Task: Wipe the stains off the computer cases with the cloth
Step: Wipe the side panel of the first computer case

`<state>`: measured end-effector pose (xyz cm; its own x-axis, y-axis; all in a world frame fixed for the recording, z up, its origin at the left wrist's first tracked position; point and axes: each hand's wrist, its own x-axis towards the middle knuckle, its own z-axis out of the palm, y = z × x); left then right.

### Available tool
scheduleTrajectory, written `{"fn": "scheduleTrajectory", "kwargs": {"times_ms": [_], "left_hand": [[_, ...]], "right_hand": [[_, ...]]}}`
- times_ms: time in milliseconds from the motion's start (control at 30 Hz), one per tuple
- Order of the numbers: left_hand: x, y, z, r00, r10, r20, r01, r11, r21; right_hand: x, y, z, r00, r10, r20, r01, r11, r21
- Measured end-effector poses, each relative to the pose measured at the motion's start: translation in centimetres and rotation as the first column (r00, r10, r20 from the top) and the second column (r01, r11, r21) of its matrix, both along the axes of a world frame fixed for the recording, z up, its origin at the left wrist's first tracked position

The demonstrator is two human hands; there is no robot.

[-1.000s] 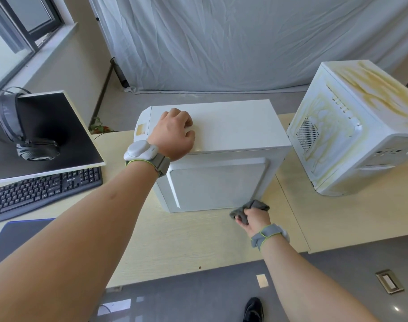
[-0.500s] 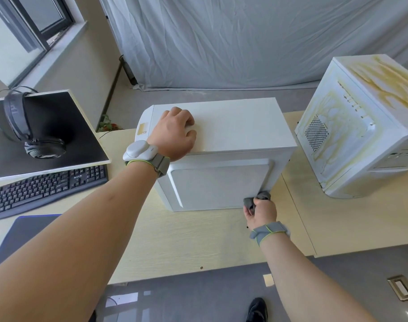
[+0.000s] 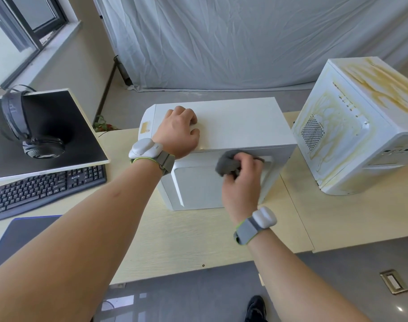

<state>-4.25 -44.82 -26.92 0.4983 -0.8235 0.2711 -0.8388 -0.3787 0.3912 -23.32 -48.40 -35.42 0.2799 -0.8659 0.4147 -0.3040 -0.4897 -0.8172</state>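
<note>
My right hand [image 3: 242,180], clutching the cloth [image 3: 227,164], jumps from the clean case's [image 3: 233,122] lower corner to its upper edge while my left hand [image 3: 178,133] braces on top, fingers curled, so the stained case [image 3: 351,126] at right waits.

Two computer cases [image 3: 221,126] [image 3: 351,126], one cloth [image 3: 226,165], one keyboard [image 3: 42,189], one headset [image 3: 24,122], two hands [image 3: 178,133] [image 3: 242,184]

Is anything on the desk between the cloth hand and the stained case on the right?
Nothing visible. The right hand grips the grey cloth against the near side of the middle case. Only bare desk shows in the gap to the yellow-stained case.
</note>
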Motion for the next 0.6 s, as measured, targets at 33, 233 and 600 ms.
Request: {"fn": "scheduleTrajectory", "kwargs": {"times_ms": [33,233,600], "left_hand": [[0.0,0.0,0.1,1.000,-0.002,-0.001,0.002,1.000,0.004],[0.1,0.1,0.1,1.000,-0.003,-0.005,0.003,1.000,0.008],[0.4,0.1,0.1,0.999,-0.022,-0.037,0.022,1.000,-0.002]], "right_hand": [[0.7,0.8,-0.1,0.997,0.041,-0.061,-0.044,0.997,-0.063],[1.4,1.5,-1.1,0.939,0.173,-0.298,-0.253,0.932,-0.259],[-2.9,-4.9,-11.8,0.947,-0.319,-0.028,0.276,0.769,0.577]]}}
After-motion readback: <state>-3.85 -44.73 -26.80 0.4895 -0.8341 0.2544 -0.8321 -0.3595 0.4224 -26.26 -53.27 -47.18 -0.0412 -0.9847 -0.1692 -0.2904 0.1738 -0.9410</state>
